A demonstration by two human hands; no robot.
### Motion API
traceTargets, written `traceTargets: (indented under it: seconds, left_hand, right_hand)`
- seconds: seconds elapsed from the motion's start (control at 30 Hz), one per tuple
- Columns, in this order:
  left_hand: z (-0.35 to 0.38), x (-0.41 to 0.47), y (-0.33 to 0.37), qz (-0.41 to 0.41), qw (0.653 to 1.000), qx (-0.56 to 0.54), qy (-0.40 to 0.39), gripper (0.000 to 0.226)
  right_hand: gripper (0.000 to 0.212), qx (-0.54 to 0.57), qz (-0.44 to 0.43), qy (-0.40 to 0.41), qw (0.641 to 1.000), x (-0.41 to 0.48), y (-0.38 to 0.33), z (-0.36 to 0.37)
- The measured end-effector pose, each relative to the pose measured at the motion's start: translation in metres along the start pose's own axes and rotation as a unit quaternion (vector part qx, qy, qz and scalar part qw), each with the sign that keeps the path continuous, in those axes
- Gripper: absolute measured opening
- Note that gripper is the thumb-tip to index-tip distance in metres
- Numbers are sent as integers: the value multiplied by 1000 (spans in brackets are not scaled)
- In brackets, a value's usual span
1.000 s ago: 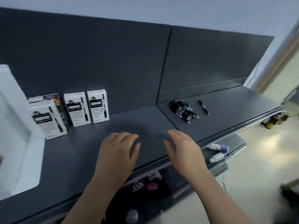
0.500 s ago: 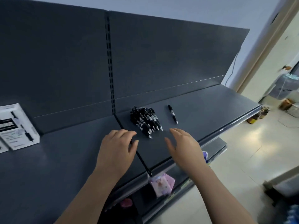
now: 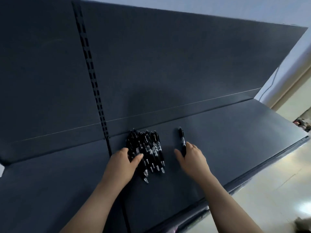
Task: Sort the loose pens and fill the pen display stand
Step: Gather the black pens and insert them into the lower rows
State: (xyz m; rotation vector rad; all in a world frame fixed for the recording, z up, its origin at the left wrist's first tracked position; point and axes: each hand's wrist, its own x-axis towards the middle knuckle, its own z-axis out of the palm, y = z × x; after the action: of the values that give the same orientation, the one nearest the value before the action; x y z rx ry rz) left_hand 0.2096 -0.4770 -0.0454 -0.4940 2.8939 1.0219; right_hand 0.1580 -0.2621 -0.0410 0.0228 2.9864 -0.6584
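**Both hands at the pens on the dark shelf**

Where the dark grey back panel point(image 3: 168, 64) rises behind it, the matching shelf point(image 3: 235, 148) runs across the whole view, its front edge slanting down from the right. A slotted upright strip point(image 3: 94, 84) divides the back panel into two sections, and a seam continues that line across the shelf surface. Beyond the shelf's right end lies pale floor point(image 3: 277, 190).

Two bare forearms reach in from the bottom of the view. The left hand point(image 3: 121, 165) lies palm down on the left side of the pile of black pens point(image 3: 149, 150), its fingers spread over the pens nearest the seam; its grip is loose and flat, and whether any pen is pinched beneath it cannot be told. The pile sits just right of the seam, close to the back panel, the pens roughly parallel with their silver tips pointing toward the person.

The right hand point(image 3: 191, 158) rests on the shelf just right of the pile, fingers extended and released, with the fingertips touching the near end of a single black pen point(image 3: 182, 138). That pen lies apart from the pile, pointing toward the back panel, not lifted.
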Motion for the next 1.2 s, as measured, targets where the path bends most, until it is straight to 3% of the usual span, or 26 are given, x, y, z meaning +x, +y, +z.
traceTargets:
  seconds: [0.07, 0.17, 0.3, 0.53, 0.67, 0.77, 0.97, 1.2]
  left_hand:
    - [5, 8, 7, -22, 999, -34, 15, 67]
    - [13, 17, 20, -55, 996, -58, 37, 48]
    - [21, 21, 36, -94, 993, -58, 40, 39]
    - [30, 22, 47, -111, 991, -41, 58, 30]
    - [33, 18, 48, -113, 989, -70, 70, 24]
    - [35, 17, 45, -143, 979, -119, 82, 21]
    - [36, 12, 47, -174, 956, -221, 85, 19]
    - [32, 2, 39, -202, 927, -304, 80, 16]
  right_hand:
    - [46, 4, -15, -7, 1000, 18, 1, 5]
    - [56, 48, -45, -29, 997, 40, -5, 9]
    - [47, 94, -77, -86, 989, 56, -13, 13]
    - [50, 136, -103, -156, 973, 73, -12, 15]
    - [59, 143, -142, -195, 960, 74, -17, 14]
    - [48, 165, -134, -221, 952, 83, -13, 17]
    - [44, 175, -157, -210, 949, 82, -15, 23]
    - [55, 197, -135, -223, 945, 81, -20, 21]
